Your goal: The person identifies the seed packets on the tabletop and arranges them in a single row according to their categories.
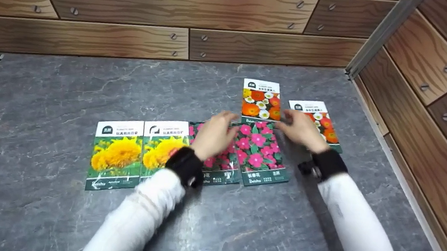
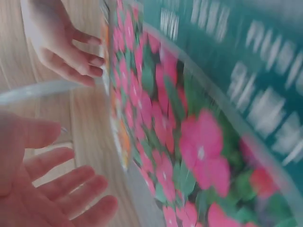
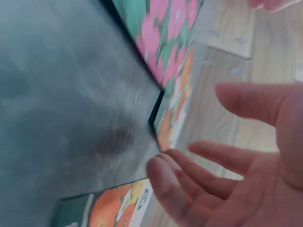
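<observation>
My left hand [image 1: 216,135] hovers over a pink-flower seed packet [image 1: 225,171], hiding part of it. Its fingers are spread and hold nothing in the left wrist view. To its right lies another pink-flower seed packet [image 1: 259,156], just below a seed packet with orange and white poppies [image 1: 261,100]. Near that poppy packet's lower right corner are the fingertips of my right hand [image 1: 300,127]; whether they touch it, I cannot tell. The right hand partly covers a second poppy packet [image 1: 328,132], which lies tilted. In the right wrist view its fingers look loosely extended.
Two yellow-flower seed packets [image 1: 116,153] [image 1: 163,148] lie side by side left of the pink ones, on a grey marbled surface [image 1: 56,95]. Wood-patterned panels [image 1: 169,5] wall the back and sides, with a metal strip [image 1: 386,34] at the back right corner.
</observation>
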`<state>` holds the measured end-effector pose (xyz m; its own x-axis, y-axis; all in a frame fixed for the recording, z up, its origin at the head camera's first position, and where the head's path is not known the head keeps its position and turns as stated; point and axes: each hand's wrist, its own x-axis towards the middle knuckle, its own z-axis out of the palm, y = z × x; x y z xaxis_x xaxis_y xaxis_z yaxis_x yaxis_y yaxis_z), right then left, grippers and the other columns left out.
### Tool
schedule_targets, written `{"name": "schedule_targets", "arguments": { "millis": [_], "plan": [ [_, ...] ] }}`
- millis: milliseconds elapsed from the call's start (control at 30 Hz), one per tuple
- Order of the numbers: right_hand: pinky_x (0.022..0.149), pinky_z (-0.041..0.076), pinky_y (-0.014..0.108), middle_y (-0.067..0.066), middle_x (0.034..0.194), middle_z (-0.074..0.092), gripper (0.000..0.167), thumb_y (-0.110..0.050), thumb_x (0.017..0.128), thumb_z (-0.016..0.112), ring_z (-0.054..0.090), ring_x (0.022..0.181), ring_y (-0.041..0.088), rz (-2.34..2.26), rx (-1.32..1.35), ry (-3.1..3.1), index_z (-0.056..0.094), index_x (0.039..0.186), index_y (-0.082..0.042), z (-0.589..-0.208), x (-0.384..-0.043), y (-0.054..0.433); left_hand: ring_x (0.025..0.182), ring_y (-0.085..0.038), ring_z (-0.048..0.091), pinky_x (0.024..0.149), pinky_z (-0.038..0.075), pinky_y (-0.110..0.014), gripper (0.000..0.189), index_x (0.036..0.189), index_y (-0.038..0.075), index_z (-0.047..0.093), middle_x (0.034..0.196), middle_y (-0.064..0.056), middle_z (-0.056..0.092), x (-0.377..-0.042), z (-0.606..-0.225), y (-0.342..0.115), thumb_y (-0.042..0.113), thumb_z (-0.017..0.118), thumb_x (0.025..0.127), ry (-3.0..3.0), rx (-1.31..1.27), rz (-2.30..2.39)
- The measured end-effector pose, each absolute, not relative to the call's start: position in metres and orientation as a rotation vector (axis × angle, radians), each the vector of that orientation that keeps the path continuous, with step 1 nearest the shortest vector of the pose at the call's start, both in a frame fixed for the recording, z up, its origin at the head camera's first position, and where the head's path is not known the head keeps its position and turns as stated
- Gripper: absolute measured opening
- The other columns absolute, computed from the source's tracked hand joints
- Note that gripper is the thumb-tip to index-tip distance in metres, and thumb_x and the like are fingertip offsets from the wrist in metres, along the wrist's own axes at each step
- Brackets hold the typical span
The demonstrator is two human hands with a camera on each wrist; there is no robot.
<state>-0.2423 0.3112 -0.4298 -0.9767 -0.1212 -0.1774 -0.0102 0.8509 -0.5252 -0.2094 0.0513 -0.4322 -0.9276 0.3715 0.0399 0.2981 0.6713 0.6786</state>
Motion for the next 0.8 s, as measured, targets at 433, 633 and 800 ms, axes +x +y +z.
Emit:
{"name": "schedule_targets", "arguments": {
  "millis": [433,633,800],
  "plan": [
    [0.072,0.036,0.033,0.005,0.08,0.043,0.024,-0.025,0.094,0.065,0.041,0.077,0.023,-0.711,0.131,2.846,0.056,0.086,-0.004,-0.427,-0.312,0.267,0.13,-0.033,0.067,0.112,0.055,-0.047,0.033,0.129,0.008,0.073,0.137,-0.015,0.072,-0.275,-0.442,0.067,0.021,0.049,0.112,2.754,0.591,0.606],
    [0.091,0.05,0.031,0.028,0.135,0.064,0.045,-0.011,0.093,0.067,0.059,0.113,0.031,-1.11,0.325,2.768,0.064,0.132,0.011,-0.423,-0.322,0.264,0.128,-0.036,0.068,0.11,0.057,-0.05,0.033,0.118,0.003,0.076,0.135,-0.018,0.073,-0.28,-0.44,0.073,0.023,0.052,0.11,2.791,0.551,0.515],
    [0.068,0.048,0.016,0.016,0.114,0.065,0.041,-0.001,0.096,0.06,0.059,0.084,0.012,-1.491,0.348,2.716,0.063,0.135,0.01,-0.412,-0.326,0.27,0.14,-0.037,0.06,0.119,0.05,-0.051,0.036,0.137,0.005,0.068,0.149,-0.018,0.063,-0.284,-0.437,0.076,0.023,0.051,0.111,2.811,0.52,0.648]
  ]
}}
